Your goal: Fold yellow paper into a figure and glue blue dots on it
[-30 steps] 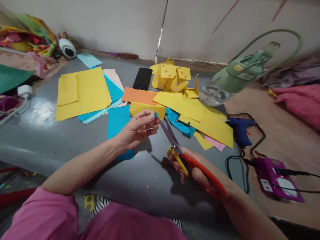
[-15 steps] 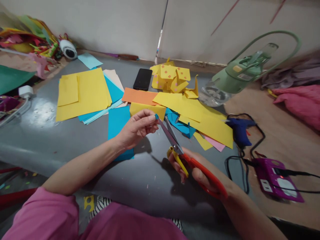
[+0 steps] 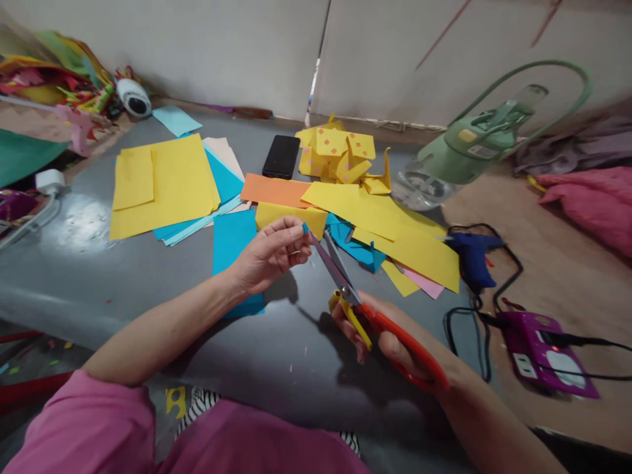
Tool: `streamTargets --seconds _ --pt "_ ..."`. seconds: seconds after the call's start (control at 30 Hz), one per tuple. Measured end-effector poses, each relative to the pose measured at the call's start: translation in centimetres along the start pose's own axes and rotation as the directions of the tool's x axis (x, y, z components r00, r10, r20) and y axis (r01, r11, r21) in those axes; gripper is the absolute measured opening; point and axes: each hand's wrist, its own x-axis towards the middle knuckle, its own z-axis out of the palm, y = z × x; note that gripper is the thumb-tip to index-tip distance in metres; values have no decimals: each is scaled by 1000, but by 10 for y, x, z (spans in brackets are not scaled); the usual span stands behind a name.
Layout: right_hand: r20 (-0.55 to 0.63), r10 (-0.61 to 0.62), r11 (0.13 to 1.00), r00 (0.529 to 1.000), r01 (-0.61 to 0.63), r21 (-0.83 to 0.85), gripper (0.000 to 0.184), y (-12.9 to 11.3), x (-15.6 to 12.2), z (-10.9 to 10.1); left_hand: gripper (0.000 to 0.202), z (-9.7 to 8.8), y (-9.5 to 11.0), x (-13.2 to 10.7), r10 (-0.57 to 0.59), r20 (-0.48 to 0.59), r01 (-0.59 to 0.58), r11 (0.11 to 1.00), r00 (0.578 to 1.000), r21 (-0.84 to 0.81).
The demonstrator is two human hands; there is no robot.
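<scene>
Between thumb and fingers, my left hand (image 3: 274,253) pinches a tiny piece of blue paper (image 3: 305,228). My right hand (image 3: 390,336) grips scissors (image 3: 348,289) with one red and one yellow handle. Their blades are parted a little, tips pointing up and left, close beside the blue piece. Under my left wrist lies a blue paper sheet (image 3: 232,247). Behind the scissors are a crumpled or folded blue paper (image 3: 353,243) and a long yellow sheet (image 3: 409,243). Below my left fingers the grey table surface shows a shadow.
A black phone (image 3: 281,157), a spotted yellow paper figure (image 3: 336,151) and an orange strip (image 3: 281,189) lie farther back. Stacked yellow paper (image 3: 178,184) is at left. At right stand a green-topped bottle (image 3: 454,151), a blue glue gun (image 3: 476,257) and a purple power strip (image 3: 548,355) with cables.
My left fingers and the blue piece have shifted very slightly left, leaving a small gap to the scissor tips. The right hand is nearly still.
</scene>
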Motion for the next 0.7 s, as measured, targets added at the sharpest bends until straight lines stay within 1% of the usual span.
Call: streamTargets --seconds 0.1,0.33,0.5,0.7 --pt "5 -6 1000 1000 6 -6 74 0 0 0 29 -1 -1 0 6 21 -6 1000 1000 4" --pt "0 -8 1000 1000 8 -15 74 -1 1 0 32 -1 -1 0 -11 5 11 1000 1000 25" --pt "9 29 999 1000 -29 -17 70 2 1 -1 30 -2 -1 1 0 24 0 1000 1000 5" --pt "5 4 1000 1000 -4 -20 77 0 1 -1 33 -2 -2 1 -6 33 6 1000 999 10"
